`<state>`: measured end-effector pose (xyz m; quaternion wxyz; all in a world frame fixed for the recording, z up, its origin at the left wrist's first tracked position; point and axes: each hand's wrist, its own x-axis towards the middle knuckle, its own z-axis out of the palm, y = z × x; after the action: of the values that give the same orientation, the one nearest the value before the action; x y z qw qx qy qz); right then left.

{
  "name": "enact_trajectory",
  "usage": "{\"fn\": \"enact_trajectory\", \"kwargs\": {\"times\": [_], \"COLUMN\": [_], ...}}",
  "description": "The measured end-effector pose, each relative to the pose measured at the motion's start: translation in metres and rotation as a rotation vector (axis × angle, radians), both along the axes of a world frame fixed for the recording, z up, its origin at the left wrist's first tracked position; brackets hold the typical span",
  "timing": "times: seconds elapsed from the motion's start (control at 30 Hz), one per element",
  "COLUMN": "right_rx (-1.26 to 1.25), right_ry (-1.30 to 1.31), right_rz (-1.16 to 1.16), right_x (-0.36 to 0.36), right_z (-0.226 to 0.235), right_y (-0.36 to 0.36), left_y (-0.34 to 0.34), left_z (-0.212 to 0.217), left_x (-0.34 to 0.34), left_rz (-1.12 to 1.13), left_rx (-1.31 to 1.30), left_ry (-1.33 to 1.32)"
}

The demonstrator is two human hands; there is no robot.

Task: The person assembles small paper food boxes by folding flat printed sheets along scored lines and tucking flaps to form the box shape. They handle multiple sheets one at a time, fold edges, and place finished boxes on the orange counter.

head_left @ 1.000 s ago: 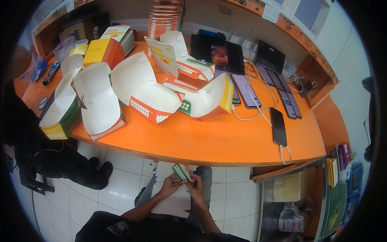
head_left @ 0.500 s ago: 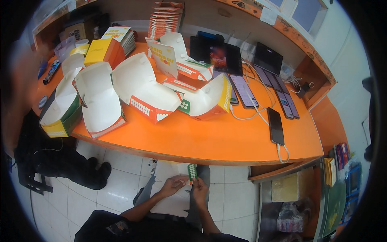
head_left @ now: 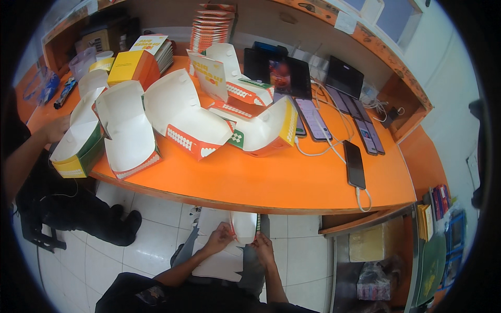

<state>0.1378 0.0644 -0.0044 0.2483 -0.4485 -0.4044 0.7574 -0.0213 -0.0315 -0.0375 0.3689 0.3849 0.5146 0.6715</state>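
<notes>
Over my lap, below the counter's front edge, I hold a partly folded cardboard food box [head_left: 243, 225], white inside with a green checked side. My left hand [head_left: 219, 238] grips its left edge, fingers closed. At its lower right corner my right hand [head_left: 262, 247] pinches the green side. Flat white card blanks [head_left: 218, 265] lie on my lap beneath my hands. On the orange counter [head_left: 250, 182] ahead stand several opened boxes, among them a red-sided one [head_left: 190, 135] and a yellow-and-green one [head_left: 78, 156].
Stacked red-and-white cartons [head_left: 213, 28] stand at the back, near a closed yellow-and-orange box [head_left: 130, 68]. Phones, a black phone [head_left: 355, 164] among them, and white cables lie at the right. A co-worker's arm [head_left: 26, 156] reaches in at the left. Shelves [head_left: 376, 250] stand lower right.
The box in my hands has turned so its white inside faces up and its green side is at the right. The co-worker's hand has come down beside the leftmost box.
</notes>
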Motion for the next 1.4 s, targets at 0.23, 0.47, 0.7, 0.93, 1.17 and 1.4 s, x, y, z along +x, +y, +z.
{"fn": "enact_trajectory", "kwargs": {"times": [0.23, 0.47, 0.7, 0.93, 1.17, 1.4], "right_rx": [0.385, 0.606, 0.803, 0.556, 0.242, 0.663], "right_ry": [-0.308, -0.315, -0.55, -0.301, -0.099, -0.511], "right_rz": [0.188, -0.08, -0.219, -0.155, 0.103, 0.005], "right_x": [-0.017, -0.028, -0.038, -0.045, -0.017, -0.025], "right_z": [0.0, -0.014, -0.03, -0.008, 0.0, -0.028], "right_y": [-0.006, -0.013, -0.014, -0.011, 0.007, -0.003], "left_y": [-0.007, -0.004, -0.007, -0.007, -0.004, 0.001], "left_z": [-0.006, 0.001, 0.007, 0.001, -0.001, 0.008], "left_x": [-0.002, 0.006, 0.004, -0.001, 0.001, 0.01], "left_rz": [0.085, 0.061, 0.023, 0.132, 0.173, -0.063], "left_rx": [-0.252, -0.13, -0.213, -0.239, -0.196, 0.075], "left_ry": [0.114, -0.023, 0.062, 0.154, 0.096, -0.146]}}
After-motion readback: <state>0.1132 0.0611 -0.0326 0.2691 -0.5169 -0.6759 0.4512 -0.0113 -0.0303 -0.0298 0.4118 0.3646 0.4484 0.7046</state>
